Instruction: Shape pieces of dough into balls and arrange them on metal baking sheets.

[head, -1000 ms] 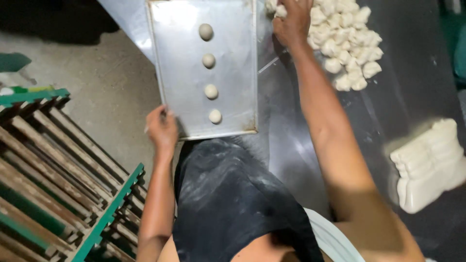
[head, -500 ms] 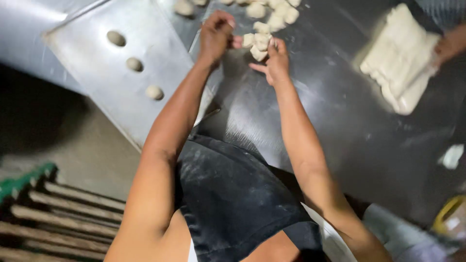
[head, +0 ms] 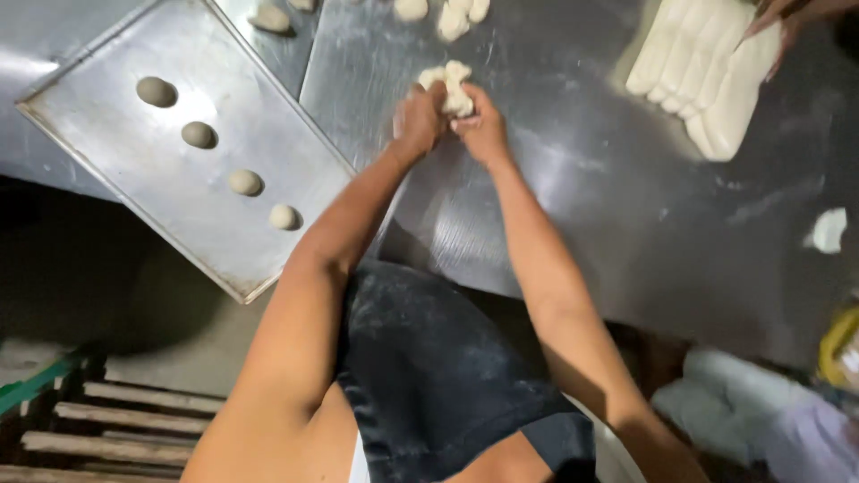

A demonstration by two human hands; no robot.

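A grey steel worktable (head: 582, 233), dusted with flour, fills most of the view, with a dim floor and a slatted wooden rack (head: 107, 429) at the near left. Nearest the camera is the person's dark flour-marked apron (head: 429, 367), from which both bare arms stretch away over the table. Left of the arms a shallow metal baking tray (head: 125, 170) lies at an angle, its near corner over the table's edge, carrying four dough balls (head: 219, 152) in a slanting row. Farther out, the left hand (head: 419, 121) and the right hand (head: 483, 132) meet around small pieces of dough (head: 455, 88); both are curled shut on them, fingers pressed to the pale lumps, which show above the knuckles. Beyond the hands, more loose dough pieces (head: 452, 16) lie at the far edge. At the far right a slab of rolled dough strips (head: 707, 67) rests on the table, and another person's hand (head: 777, 16) touches its far corner.
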